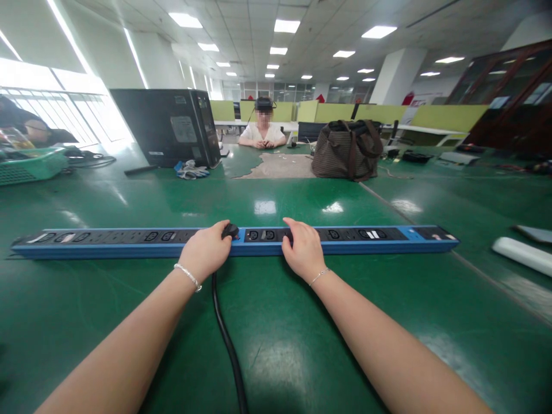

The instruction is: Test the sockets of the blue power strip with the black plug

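Observation:
A long blue power strip (267,248) with black socket panels lies crosswise on the green table (267,322). My left hand (204,248) is closed on a black plug (230,231) just above the strip, left of its middle; whether the plug sits in a socket cannot be made out. A thick black cable (225,333) runs from beneath that hand towards me. To the right of the plug, my right hand (304,248) grips the power strip, its thumb at the near side and its fingers reaching over the top. Part of the sockets under both hands is hidden.
Beyond the strip stand a black computer case (166,126), work gloves (191,169) and a brown bag (347,150). A green basket (32,165) is at far left. White objects, one a long bar (522,256), lie at right. Another person (261,133) sits across the table.

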A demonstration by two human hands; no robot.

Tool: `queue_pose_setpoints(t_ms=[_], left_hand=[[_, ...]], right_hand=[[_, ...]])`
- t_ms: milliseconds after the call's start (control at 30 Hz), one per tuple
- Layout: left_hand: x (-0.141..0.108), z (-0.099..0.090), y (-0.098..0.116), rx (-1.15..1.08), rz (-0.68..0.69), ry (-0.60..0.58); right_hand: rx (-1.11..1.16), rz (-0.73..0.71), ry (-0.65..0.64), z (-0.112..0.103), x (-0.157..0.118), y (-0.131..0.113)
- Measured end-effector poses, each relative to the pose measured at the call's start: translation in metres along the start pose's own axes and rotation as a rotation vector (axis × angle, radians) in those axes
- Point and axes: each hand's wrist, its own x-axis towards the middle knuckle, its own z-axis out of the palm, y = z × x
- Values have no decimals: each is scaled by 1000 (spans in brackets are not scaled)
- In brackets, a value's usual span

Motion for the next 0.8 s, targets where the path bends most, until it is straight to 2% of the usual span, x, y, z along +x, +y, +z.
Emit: queue_pose_setpoints(t_ms=[200, 500, 800], left_hand=[[-7, -2, 8, 157, 17, -8], [-4, -4, 9, 91, 42, -138], [-7, 5, 8, 63, 87, -163]], right_hand=[[-3, 19, -15, 0, 0, -3], [-15, 21, -31, 3, 0, -5], [-19, 17, -64, 1, -3, -5]])
